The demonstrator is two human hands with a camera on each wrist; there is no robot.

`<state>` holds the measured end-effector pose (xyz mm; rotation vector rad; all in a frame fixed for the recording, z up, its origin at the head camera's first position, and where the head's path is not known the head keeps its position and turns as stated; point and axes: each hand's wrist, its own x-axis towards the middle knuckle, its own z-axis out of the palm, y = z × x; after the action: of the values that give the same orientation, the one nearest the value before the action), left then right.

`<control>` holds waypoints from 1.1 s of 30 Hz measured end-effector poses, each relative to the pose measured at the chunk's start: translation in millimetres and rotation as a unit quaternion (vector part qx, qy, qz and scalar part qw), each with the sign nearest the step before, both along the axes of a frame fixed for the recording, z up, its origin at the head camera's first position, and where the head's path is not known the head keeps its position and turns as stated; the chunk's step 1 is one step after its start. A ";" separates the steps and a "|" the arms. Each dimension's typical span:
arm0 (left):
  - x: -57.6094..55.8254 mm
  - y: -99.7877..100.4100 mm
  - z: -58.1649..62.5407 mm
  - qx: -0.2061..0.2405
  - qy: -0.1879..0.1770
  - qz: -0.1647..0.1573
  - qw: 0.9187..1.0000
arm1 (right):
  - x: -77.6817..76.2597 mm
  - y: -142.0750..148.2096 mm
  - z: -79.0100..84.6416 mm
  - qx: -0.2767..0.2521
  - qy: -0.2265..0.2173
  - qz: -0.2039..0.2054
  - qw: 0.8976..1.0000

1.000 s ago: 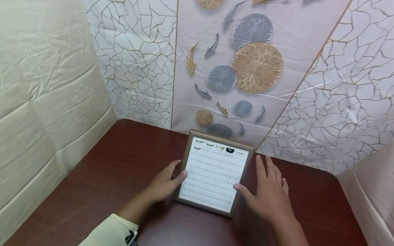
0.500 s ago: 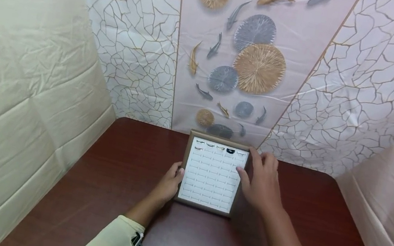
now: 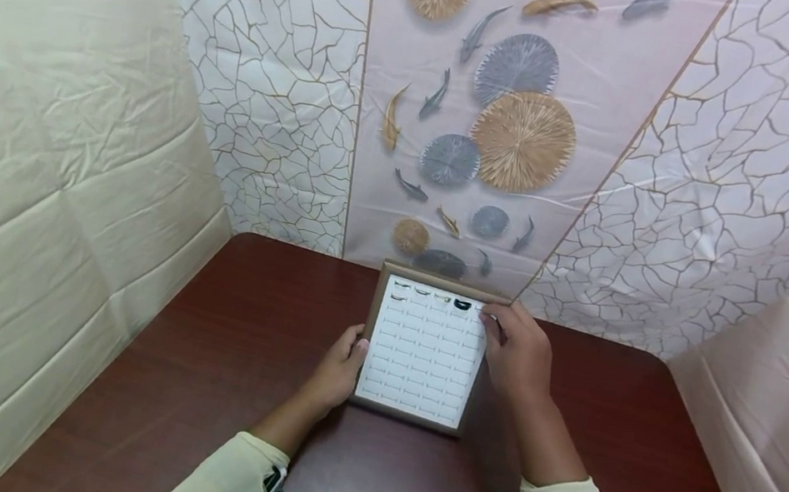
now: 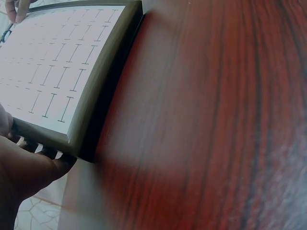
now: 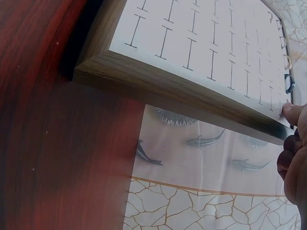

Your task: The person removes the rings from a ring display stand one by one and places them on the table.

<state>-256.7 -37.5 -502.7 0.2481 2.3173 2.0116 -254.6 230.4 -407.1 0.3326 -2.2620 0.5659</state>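
Note:
A ring display tray [image 3: 420, 367] with a brown wooden frame and a white slotted face leans up, its lower edge at the table. My left hand [image 3: 335, 368] grips its left side, thumb at the front edge and fingers behind, as the left wrist view of the tray [image 4: 72, 136] shows. Several rings fill the top row, among them a thick black ring [image 3: 462, 304]; one thin ring [image 3: 397, 298] sits below at the left. With thumb and forefinger, my right hand [image 3: 522, 361] pinches a ring in the top right slot; the fingertips mostly hide it.
Beneath the tray is a dark red wood-grain table [image 3: 237, 342]. Behind it hangs a patterned cloth [image 3: 413, 114] with fish and round motifs. A cream cloth [image 3: 54, 190] borders the left side, and another pale cloth [image 3: 781, 401] the right.
My right hand has moved from beside the tray up to its top right corner, and its thumb and forefinger have closed on the ring there. My left hand keeps its grip.

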 end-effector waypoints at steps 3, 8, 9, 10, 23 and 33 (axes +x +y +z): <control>-1.0 0.3 -3.2 -0.006 0.004 0.000 1.000 | -2.1 0.3 -0.4 -0.007 -0.002 0.001 1.000; -2.9 -0.2 -6.0 -0.010 0.006 -0.003 1.000 | -3.7 -1.0 1.2 -0.026 -0.038 0.004 0.999; -2.8 -0.3 -6.0 -0.010 0.004 -0.004 1.000 | -4.2 -1.0 1.3 -0.029 -0.044 0.005 0.999; -3.1 -0.6 -6.1 -0.011 0.004 -0.004 1.000 | -4.8 -1.1 1.3 -0.031 -0.050 0.006 0.998; -2.4 1.8 -4.1 -0.029 0.006 0.007 1.000 | -2.6 9.3 -2.6 -0.046 -0.051 0.033 0.997; 0.2 1.0 -2.6 -0.015 0.003 0.007 1.000 | 10.6 31.1 -1.3 -0.071 -0.016 0.045 0.996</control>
<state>-256.6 -36.5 -505.2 0.2371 2.3561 1.9840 -244.0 261.5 -408.4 0.3581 -2.2320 0.7804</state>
